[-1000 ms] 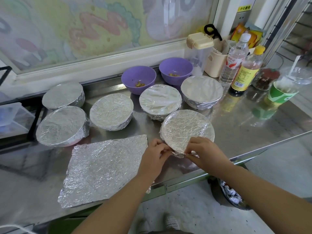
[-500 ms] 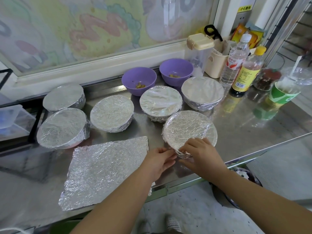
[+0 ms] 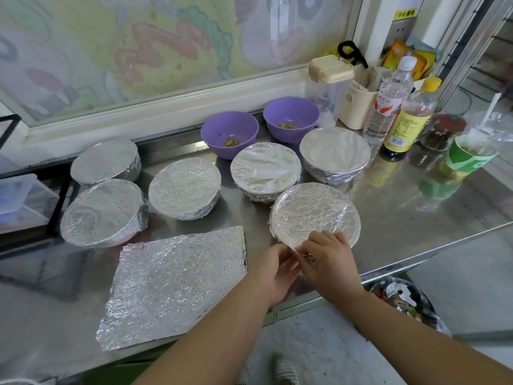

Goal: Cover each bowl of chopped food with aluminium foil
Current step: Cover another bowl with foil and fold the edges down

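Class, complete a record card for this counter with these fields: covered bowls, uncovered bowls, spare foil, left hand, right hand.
Covered bowls: six, counting the front bowl
Uncovered bowls: two, the nearer purple bowl and the farther purple bowl, each with a little food
Spare foil: one flat foil sheet beside the front bowl
Left hand: at the front bowl's foil edge; grip unclear
Right hand: pinches the foil edge

Bright, soft daylight fills the scene evenly. The steel surface [image 3: 416, 207] beyond and to the right of the right grip [image 3: 327, 257] carries pale glare and smeared coloured reflections. The foil [image 3: 313, 212] just beyond both grips glints in fine speckles. Shadows are faint. Far left of the left grip [image 3: 273, 269], straight edges bow and soften.
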Demonstrator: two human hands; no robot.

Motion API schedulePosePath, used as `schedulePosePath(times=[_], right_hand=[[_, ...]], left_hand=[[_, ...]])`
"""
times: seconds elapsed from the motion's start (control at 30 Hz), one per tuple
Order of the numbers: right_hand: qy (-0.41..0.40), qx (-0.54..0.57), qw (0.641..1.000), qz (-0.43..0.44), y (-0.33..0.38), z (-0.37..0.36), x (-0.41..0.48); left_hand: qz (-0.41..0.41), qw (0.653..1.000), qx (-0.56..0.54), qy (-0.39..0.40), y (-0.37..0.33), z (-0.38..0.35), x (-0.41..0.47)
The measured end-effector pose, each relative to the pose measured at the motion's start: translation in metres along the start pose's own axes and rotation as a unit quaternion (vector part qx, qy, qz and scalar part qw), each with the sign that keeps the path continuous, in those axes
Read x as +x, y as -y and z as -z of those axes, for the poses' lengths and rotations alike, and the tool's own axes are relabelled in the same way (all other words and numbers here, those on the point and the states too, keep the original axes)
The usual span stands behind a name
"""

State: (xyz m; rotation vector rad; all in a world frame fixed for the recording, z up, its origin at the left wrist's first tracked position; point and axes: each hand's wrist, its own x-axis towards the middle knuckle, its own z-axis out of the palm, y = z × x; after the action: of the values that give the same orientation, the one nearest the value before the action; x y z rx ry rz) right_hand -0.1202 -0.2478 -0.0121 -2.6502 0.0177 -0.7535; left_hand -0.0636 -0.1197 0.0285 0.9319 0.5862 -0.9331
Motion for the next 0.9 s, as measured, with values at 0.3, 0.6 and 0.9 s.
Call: schedulePosePath(times=[0.3, 0.6, 0.9], right_hand=[[0.019, 0.005, 1.000, -0.003, -0.004, -0.001, 0.002], [0.065, 0.002, 0.996, 0.064, -0.025, 0.013, 0.001], [0.018, 0.027, 0.996, 0.085, -0.018, 0.011, 0.007]], left_hand=[[0.025, 0.995, 0.076, -0.054, -0.031, -0.029, 0.011], [-0.047, 0.974, 0.167, -0.143, -0.032, -0.031, 0.036], [-0.053, 0.972, 0.173, -0.150, -0.032, -0.032, 0.039]])
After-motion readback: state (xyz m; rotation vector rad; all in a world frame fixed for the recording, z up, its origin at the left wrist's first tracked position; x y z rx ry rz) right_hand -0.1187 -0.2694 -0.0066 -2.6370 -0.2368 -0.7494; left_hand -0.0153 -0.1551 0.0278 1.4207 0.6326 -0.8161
